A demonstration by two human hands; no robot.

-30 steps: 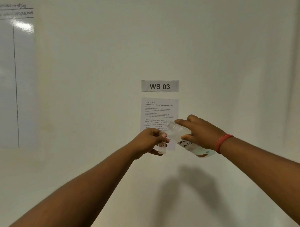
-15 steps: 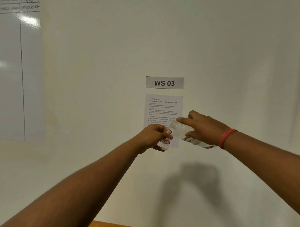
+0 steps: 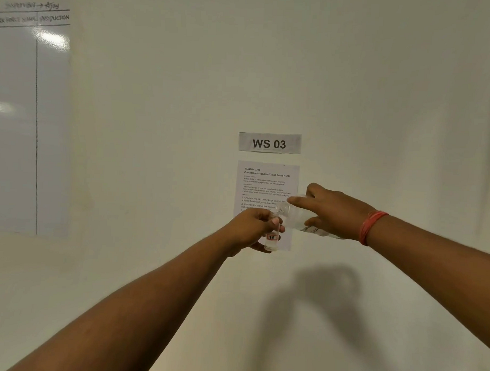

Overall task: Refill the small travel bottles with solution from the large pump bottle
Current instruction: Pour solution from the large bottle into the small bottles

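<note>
A pale cream wall [image 3: 381, 79] fills the frame, with a glossy whiteboard chart [image 3: 26, 122] at the upper left and a grey "WS 03" sign [image 3: 269, 143] at centre, above a printed white instruction sheet [image 3: 267, 183]. Both arms reach in from the bottom corners and meet just below centre. The right hand [image 3: 334, 213], a red thread band [image 3: 371, 227] at its wrist, grips the large clear plastic bottle [image 3: 295, 216] tipped nearly on its side, long axis running from right to left with the open neck pointing left and slightly up. The left hand [image 3: 253, 230] is wrapped round the small clear travel bottle [image 3: 272, 240], held upright with a red-edged label showing. The large neck sits just above and right of the small bottle's mouth, so the pour looks to depend on lining up those two openings. That mouth is hidden behind the left fingers [image 3: 274, 222], any stream cannot be made out, and the large bottle's base is covered by the right palm.
</note>
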